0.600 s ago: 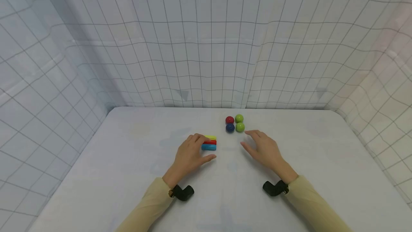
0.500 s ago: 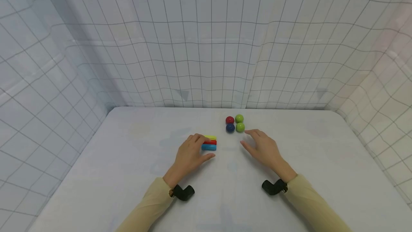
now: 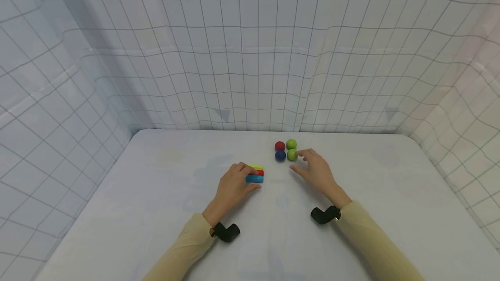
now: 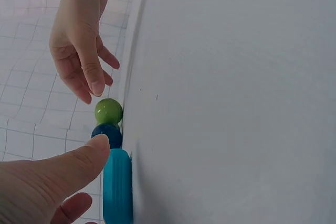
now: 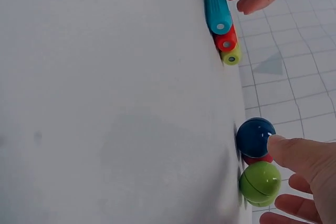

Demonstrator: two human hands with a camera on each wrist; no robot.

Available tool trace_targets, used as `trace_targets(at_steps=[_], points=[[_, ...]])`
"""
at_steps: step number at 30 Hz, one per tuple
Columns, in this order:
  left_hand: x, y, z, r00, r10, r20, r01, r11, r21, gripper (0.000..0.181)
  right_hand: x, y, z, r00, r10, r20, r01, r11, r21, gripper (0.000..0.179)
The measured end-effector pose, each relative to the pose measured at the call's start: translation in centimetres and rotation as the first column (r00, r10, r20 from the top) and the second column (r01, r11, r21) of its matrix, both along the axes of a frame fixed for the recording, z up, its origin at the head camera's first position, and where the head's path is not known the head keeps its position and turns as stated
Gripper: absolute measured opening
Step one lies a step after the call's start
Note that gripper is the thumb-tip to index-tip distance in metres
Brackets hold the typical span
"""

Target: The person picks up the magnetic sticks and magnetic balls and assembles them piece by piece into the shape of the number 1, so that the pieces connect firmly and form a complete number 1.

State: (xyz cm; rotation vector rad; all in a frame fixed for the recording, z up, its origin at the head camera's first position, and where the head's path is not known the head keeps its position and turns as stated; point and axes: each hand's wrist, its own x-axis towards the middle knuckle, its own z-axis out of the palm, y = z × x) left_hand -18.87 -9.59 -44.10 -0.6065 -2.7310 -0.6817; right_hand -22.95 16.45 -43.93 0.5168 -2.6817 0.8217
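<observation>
Three short ridged cylinders lie side by side on the white table: blue [image 3: 255, 179], red [image 3: 261, 173] and yellow [image 3: 256, 167]. My left hand [image 3: 233, 184] hovers at their left end, thumb and fingers spread apart around them, gripping nothing. Farther back, shiny balls sit in a tight cluster: red [image 3: 279, 145], dark blue [image 3: 280, 155], and two green, one behind [image 3: 291, 144] and one in front [image 3: 292, 155]. My right hand [image 3: 318, 172] is just right of the front green ball, its fingertips right at that ball and the thumb lower, held apart.
A white table [image 3: 175, 246] spreads around the things. Behind and on both sides rise pale walls [image 3: 250, 55] of grid-lined cloth. A dark camera mount sits on each wrist, left [image 3: 226, 232] and right [image 3: 325, 215].
My right hand has moved forward and a little left, bringing its fingertips up to the front green ball. My left hand stays nearly still by the cylinders.
</observation>
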Motion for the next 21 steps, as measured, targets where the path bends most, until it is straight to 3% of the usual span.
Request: trace_targets(at_steps=[21], points=[[-0.4, 0.6, -0.4, 0.998, 0.059, 0.024, -0.059, 0.998, 0.018, 0.031, -2.4, -0.9, -0.1, 0.993, -0.041, 0.107, 0.046, 0.998, -0.048, 0.045]])
